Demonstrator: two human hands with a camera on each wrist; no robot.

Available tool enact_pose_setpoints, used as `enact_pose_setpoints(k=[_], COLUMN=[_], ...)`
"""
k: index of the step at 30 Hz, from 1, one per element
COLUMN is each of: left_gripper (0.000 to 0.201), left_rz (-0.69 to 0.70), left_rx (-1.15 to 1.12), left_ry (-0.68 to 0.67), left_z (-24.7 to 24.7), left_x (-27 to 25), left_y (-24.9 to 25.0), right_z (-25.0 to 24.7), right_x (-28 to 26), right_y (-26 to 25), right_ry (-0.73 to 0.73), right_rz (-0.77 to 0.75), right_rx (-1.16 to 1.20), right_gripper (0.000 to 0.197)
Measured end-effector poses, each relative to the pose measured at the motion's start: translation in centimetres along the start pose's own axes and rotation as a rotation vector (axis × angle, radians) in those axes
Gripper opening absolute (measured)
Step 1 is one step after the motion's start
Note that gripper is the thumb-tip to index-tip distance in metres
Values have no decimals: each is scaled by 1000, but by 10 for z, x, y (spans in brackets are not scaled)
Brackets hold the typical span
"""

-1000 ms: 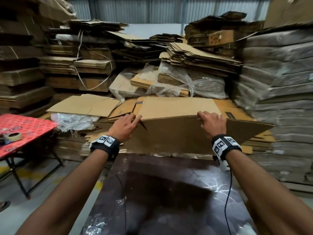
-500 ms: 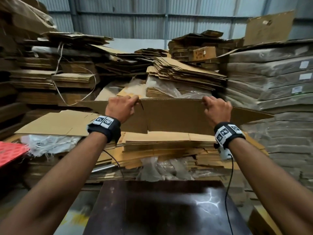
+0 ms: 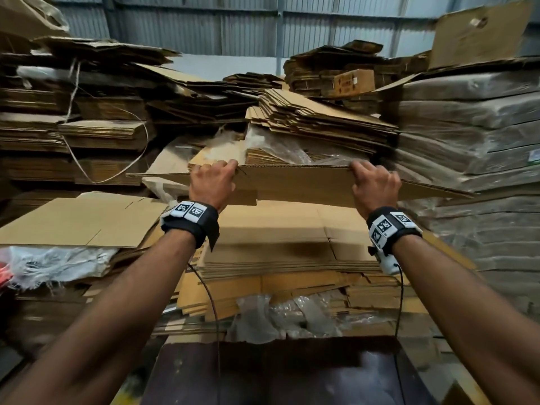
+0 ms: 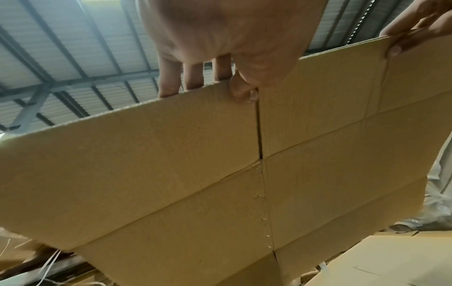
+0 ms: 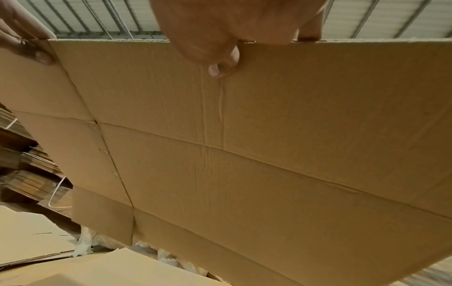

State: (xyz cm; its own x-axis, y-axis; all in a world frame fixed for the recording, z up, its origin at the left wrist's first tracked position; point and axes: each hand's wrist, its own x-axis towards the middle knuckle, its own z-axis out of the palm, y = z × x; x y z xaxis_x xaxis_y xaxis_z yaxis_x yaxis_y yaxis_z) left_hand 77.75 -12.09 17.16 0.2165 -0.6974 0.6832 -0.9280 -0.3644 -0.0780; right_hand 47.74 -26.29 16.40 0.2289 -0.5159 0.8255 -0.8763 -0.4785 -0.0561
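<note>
Both hands clamped on a flattened carton [image 3: 295,182] — left hand [image 3: 211,182] and right hand [image 3: 375,185] set apart along its top edge — above a stack of flat cartons [image 3: 280,247].

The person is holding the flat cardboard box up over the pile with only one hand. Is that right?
Not quite. The person holds the flat cardboard box up over the pile with two hands: the left hand and the right hand each grip its top edge. The head view shows it.
</note>
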Motion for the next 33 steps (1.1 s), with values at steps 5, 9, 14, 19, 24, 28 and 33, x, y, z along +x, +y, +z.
enact_pose_setpoints(k=[5, 9, 14, 19, 24, 28, 33], left_gripper=[27, 28, 40, 57, 51, 50, 45], left_rz=[-8, -25, 66, 304, 285, 217, 267], left_rx=[-13, -47, 22, 187, 145, 66, 24], left_ry=[40, 75, -61, -502, -684, -691, -735], left_z=[61, 119, 212, 301, 352, 368, 375], left_x=[35, 62, 55, -2, -46, -50, -58], left_y=[10, 20, 32, 56, 64, 66, 54], right_z=[68, 130, 217, 291, 324, 325, 320], right_x=[21, 38, 21, -59, -125, -129, -137], right_y=[21, 42, 68, 90, 107, 111, 113], right_ry=[44, 71, -48, -488, -658, -686, -735], right_rz=[-22, -28, 9, 43, -110, -148, -54], right_rx=[34, 83, 93, -51, -115, -119, -1], right_gripper=[33, 35, 40, 54, 56, 64, 47])
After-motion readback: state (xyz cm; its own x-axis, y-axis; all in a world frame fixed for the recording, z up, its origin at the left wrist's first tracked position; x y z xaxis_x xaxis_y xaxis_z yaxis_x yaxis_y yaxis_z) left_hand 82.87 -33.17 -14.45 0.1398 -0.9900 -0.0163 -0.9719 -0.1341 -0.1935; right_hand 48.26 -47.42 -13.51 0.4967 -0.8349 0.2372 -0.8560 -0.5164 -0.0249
